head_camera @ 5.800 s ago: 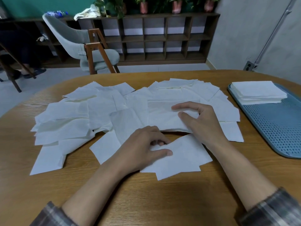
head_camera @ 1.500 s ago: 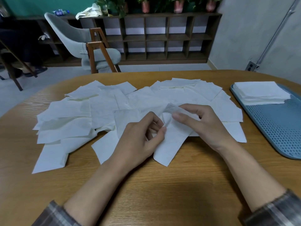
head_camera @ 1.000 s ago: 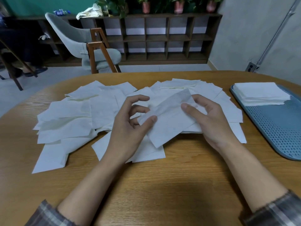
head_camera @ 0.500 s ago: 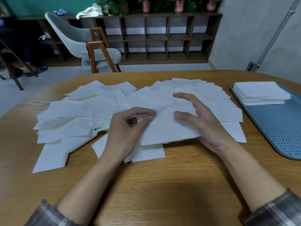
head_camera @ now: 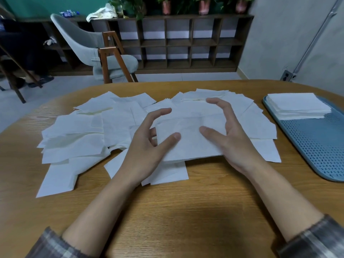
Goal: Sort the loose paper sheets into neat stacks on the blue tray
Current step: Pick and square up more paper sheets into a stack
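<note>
Head view: I observed the left hand and right hand holding one sheet between them, just above the loose sheets scattered on the table. Each thumb lay on the sheet's top face. The index fingers arched apart above it, and the remaining fingers were partly hidden beneath. At right, the blue tray carried a neat stack at its far end.
</note>
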Demonstrator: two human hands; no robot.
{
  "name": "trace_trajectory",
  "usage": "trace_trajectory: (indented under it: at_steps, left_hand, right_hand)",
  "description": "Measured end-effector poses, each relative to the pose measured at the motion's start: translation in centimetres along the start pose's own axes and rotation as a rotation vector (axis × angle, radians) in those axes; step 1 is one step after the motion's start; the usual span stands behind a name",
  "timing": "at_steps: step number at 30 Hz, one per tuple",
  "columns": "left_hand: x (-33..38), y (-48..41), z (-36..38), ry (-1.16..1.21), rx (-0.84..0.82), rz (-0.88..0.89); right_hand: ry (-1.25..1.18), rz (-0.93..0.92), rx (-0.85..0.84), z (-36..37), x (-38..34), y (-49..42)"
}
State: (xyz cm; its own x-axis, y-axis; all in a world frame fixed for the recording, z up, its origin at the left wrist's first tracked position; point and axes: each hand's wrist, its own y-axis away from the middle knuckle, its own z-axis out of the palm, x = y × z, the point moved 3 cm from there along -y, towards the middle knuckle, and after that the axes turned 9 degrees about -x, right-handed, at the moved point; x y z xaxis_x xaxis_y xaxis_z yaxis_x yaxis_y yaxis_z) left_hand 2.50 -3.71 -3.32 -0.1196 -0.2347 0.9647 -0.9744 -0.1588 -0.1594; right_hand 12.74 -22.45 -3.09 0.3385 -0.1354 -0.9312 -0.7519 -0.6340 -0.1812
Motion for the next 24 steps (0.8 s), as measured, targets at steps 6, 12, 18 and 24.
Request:
trace_trajectory:
  at_steps: [6,12,18,24]
  left_hand:
    - [-1.2,-0.4,-0.6,-0.154,0.060,0.060]
    - [-2.2,-0.4,-0.6,-0.646,-0.077,0.025]
    - [-2.9,-0.5,-0.6,-0.778,-0.217,0.058]
    - [-2.7,-0.4,-0.2,-0.694,-0.354,0.091]
  right_hand:
    - [-0.047,-0.047,-0.169,0.1,-0.2,0.1]
    - [0.049,0.016,0.138,-1.4,1.0,-0.1]
    - [0.029,0.049,0.256,-2.1,1.4,-0.1]
    - [0.012,0.055,0.266,-2.2,1.7,-0.2]
